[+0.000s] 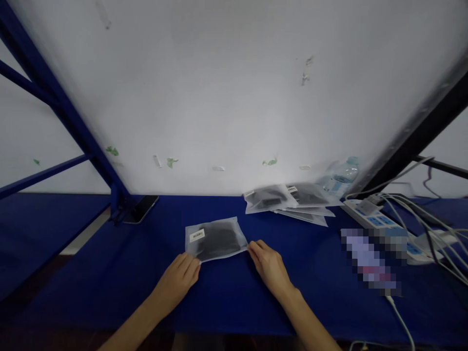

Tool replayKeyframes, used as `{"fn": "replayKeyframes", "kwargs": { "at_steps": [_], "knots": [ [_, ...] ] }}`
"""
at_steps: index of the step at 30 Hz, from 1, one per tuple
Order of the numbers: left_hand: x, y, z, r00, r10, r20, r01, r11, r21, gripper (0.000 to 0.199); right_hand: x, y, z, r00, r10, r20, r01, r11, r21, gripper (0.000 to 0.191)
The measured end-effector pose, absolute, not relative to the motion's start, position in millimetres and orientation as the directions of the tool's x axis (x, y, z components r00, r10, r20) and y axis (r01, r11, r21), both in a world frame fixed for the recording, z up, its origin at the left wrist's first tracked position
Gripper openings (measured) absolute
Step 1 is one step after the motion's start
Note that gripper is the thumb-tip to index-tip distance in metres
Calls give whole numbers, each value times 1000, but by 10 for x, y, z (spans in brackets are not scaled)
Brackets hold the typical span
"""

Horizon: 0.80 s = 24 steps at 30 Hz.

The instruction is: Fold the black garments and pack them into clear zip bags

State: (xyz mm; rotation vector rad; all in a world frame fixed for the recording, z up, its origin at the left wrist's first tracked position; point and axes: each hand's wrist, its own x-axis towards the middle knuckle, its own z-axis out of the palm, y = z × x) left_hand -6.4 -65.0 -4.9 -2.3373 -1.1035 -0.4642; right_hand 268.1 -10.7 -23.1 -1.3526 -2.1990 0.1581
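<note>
Head view shows left hand (180, 278) and right hand (268, 265) with fingers pinching the near corners of a frosted pouch (215, 239) on the blue surface (109, 273).

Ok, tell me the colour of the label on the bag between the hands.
White, with small dark print, on the frosted bag holding something black. Head view shows it.

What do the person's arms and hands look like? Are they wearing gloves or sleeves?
No gloves and no sleeves in view. The left hand and right hand are bare, and both forearms are uncovered to the picture's edge. No rings, watch or bracelets show.
</note>
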Motion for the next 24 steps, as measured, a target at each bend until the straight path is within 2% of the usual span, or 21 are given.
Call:
{"fn": "replayKeyframes", "kwargs": {
  "at_steps": [3,7,13,17,18,20,22,24],
  "knots": [
    [-214,-740,-91,620,594,513,783,-506,-361,22,2670,-113,-240,-346,852,392,792,490,-364,25],
    [-286,-770,-138,592,652,474,805,-504,-312,24,2677,-107,-240,-359,851,384,795,494,-352,23],
    [-325,-754,-132,523,786,329,851,-506,-143,27,2676,-128,-221,-368,862,350,809,482,-336,27],
    [-310,-773,64,405,866,295,893,-443,74,13,2748,-121,-183,-307,903,302,814,413,-409,20],
    [-287,-760,132,369,880,299,897,-422,134,14,2767,-94,-165,-260,922,287,816,369,-445,22],
    [-210,-681,246,338,886,317,884,-415,215,31,2771,-1,-124,-141,958,250,820,255,-513,29],
    [-96,-539,288,368,868,333,864,-452,223,43,2707,132,-86,-49,975,218,819,164,-550,27],
    [25,-372,239,429,848,312,844,-500,196,48,2577,272,-63,-31,979,199,823,138,-550,29]
  ]
}}
